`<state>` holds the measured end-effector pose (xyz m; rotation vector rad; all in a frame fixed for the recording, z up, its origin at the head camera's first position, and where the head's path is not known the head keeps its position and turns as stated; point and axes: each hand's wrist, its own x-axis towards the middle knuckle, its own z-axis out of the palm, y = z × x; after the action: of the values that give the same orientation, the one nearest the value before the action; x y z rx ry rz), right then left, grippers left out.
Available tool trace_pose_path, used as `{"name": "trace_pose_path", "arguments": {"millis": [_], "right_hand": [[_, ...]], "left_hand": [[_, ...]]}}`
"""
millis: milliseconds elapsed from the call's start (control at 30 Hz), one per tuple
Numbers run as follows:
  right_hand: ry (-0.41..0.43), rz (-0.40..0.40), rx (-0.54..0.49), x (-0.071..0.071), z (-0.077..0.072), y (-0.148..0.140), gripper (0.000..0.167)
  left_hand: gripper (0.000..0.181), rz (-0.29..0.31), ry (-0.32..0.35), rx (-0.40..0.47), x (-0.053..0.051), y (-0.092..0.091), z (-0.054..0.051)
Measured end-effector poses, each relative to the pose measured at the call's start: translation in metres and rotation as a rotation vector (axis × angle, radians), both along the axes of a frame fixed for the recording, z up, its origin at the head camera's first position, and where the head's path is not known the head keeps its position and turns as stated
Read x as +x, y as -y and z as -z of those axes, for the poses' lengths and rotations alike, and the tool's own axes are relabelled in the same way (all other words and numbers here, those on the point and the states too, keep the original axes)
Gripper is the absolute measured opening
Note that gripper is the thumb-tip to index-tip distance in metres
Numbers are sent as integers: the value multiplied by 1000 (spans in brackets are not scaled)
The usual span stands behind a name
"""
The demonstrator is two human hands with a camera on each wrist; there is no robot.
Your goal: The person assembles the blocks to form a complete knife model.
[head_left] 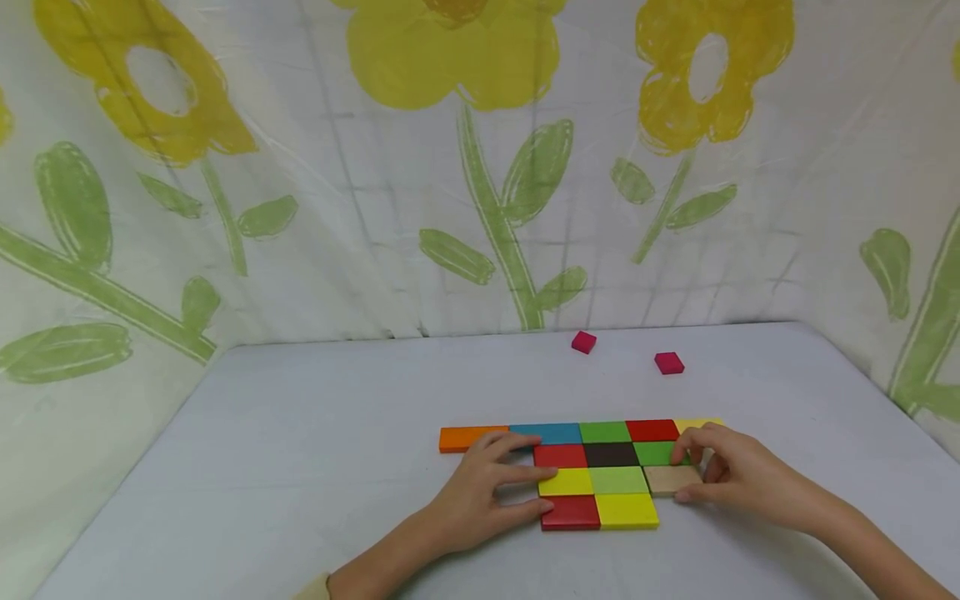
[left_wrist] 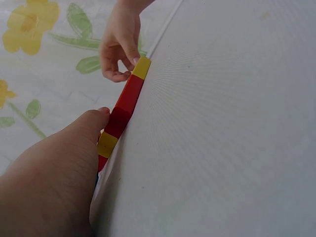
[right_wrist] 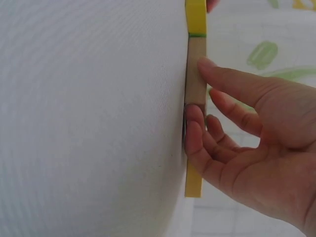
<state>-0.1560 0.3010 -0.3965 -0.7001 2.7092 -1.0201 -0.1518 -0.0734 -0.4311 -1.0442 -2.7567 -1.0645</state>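
Flat coloured blocks lie edge to edge in stepped rows on the table. My left hand (head_left: 483, 492), fingers spread, touches the left ends of the lower rows, by the yellow block (head_left: 566, 482) and the dark red block (head_left: 570, 512). At the right end of the third row, my right hand (head_left: 738, 475) pinches a plain wooden block (head_left: 671, 481) between thumb and finger. In the right wrist view the thumb presses the front face of that wooden block (right_wrist: 196, 69); other fingers curl beside its end. A green block (head_left: 654, 453) lies just behind it, partly covered by the fingers.
Two small crimson blocks (head_left: 583, 342) (head_left: 669, 362) lie apart near the table's far edge. The top row runs from an orange block (head_left: 468, 438) on the left to a yellow block (head_left: 693, 424) on the right. A flower-painted sheet (head_left: 375, 275) hangs behind the white table (head_left: 262, 467).
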Motion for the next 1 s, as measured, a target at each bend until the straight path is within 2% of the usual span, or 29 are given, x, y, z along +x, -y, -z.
{"name": "trace_pose_path", "arguments": {"millis": [1000], "right_hand": [[-28,-3,-36,0,2,-1,33]], "left_hand": [[41,-6,34,-1,1,-1,-2]]}}
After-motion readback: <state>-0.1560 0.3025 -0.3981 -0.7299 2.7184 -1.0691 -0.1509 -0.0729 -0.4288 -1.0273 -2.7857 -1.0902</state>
